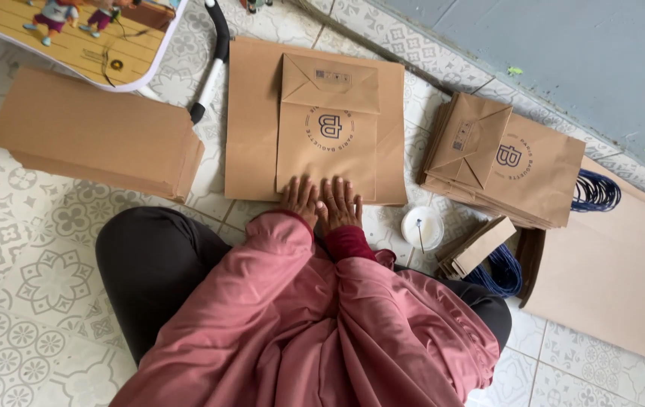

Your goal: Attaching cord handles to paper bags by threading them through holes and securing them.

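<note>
A stack of plain brown sheets [96, 132] lies at 10 o'clock, a pile of finished bags [511, 162] at 2 o'clock, a small white tub [422, 227] and blue cord handles [497, 273] at 3 o'clock. Nothing blocks the folded paper bag [327, 124] at 12 o'clock on the tiled floor [28, 264]. The left hand [300, 200] and right hand [340, 203] lie side by side, fingers spread flat on its near edge, gripping nothing.

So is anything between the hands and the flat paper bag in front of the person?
Nothing visible. The left hand and right hand both lie flat on the lower edge of the brown paper bag, which lies on a larger brown sheet.
</note>
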